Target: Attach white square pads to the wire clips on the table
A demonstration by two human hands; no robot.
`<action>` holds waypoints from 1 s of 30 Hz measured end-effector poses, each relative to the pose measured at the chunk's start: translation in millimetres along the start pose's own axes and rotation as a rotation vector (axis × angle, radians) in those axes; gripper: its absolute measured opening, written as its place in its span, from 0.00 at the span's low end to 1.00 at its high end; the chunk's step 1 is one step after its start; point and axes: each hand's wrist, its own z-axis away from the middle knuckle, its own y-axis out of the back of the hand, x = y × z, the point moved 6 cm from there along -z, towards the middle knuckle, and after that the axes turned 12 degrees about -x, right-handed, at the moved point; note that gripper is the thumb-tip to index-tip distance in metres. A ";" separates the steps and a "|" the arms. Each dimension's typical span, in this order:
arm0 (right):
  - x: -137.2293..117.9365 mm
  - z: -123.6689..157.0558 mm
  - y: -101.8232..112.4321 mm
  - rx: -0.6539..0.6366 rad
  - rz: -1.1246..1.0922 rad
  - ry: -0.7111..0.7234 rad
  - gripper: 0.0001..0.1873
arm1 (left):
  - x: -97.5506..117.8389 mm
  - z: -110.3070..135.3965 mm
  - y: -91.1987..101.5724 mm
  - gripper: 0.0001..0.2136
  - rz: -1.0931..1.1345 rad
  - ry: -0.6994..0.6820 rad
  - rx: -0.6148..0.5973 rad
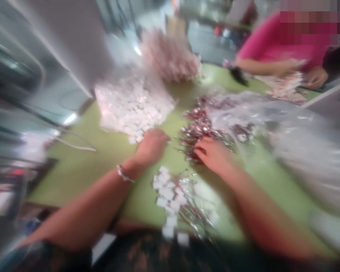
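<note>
My left hand (pixel 153 145) is curled with its fingertips together, at the near edge of a heap of small white pieces (pixel 143 117) on a clear plastic bag. What it pinches, if anything, is too blurred to make out. Over a pile of thin silver and red pieces (pixel 197 126), my right hand (pixel 214 153) has its fingers bent down and brought together at the pile's near side. Whatever lies between those fingertips is hidden. Between my forearms, white square pieces with thin metallic stems (pixel 177 200) lie in a loose group near the front edge.
A green tabletop (pixel 102 162) carries everything. Clear plastic bags (pixel 308 139) spread over the right side. A pinkish-white bundle (pixel 170 56) stands at the back. Across the table, a person in a pink top (pixel 266 41) handles a pale pile (pixel 289 87). A grey post (pixel 65 34) rises at left.
</note>
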 end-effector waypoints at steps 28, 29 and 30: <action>-33.1 9.9 -4.9 0.186 0.052 0.051 0.12 | -5.5 15.6 -13.0 0.18 1.176 0.340 -0.079; -32.6 9.8 -4.8 0.174 0.012 0.052 0.11 | -4.9 15.6 -12.6 0.17 1.173 0.333 -0.083; -32.4 9.5 -4.7 0.151 -0.030 0.053 0.11 | -3.9 15.5 -12.4 0.17 1.179 0.322 -0.091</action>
